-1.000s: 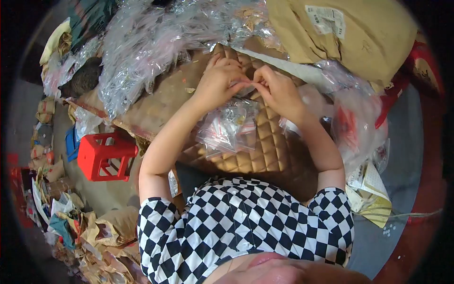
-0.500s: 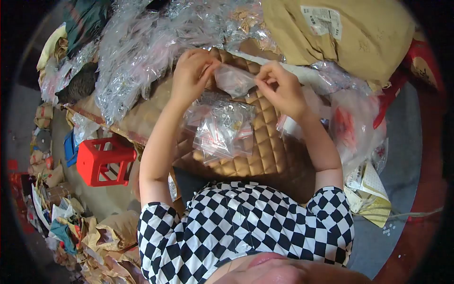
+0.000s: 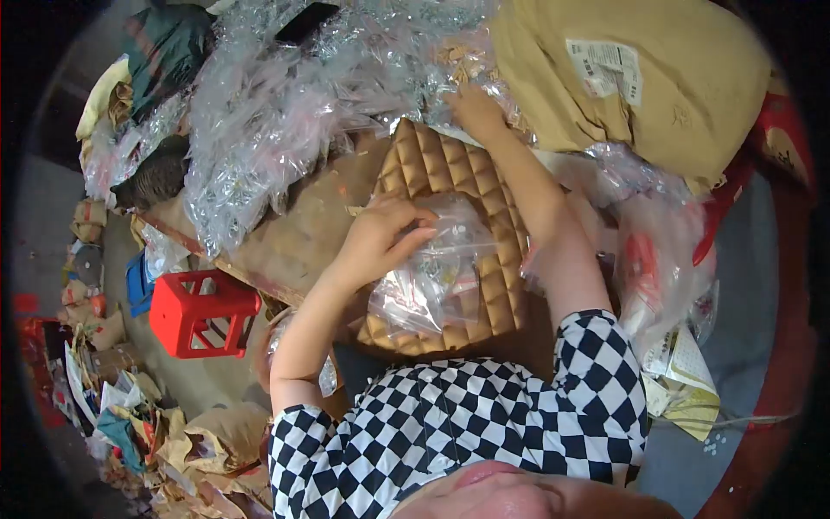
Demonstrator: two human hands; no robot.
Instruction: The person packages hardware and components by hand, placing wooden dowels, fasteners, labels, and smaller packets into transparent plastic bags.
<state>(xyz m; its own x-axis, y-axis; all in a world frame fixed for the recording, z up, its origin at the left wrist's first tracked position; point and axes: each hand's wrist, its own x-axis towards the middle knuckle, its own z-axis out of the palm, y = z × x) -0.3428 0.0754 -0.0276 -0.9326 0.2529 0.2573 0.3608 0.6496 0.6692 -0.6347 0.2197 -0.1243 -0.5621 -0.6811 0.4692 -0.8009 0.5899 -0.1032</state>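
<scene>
My left hand (image 3: 387, 235) has its thumb and fingers closed on the edge of a clear plastic bag (image 3: 456, 227). Beneath and in front of that bag, small clear zip bags with red stripes (image 3: 419, 298) lie heaped on the brown quilted pad (image 3: 497, 290). My right hand (image 3: 477, 112) is stretched far forward, at the edge of the heap of clear packets, close to small tan pieces (image 3: 462, 67). Its fingertips are too small and partly hidden to tell what they hold.
Many clear packets (image 3: 277, 112) cover the far left, with a dark flat object (image 3: 307, 23) on top. A large tan sack (image 3: 644, 78) lies far right. A red stool (image 3: 201, 313) and a tabby cat (image 3: 156, 177) are on the left.
My right hand has let go of the small bag and moved forward to the heap. My left hand has come closer to me with the bag, over the striped bags.
</scene>
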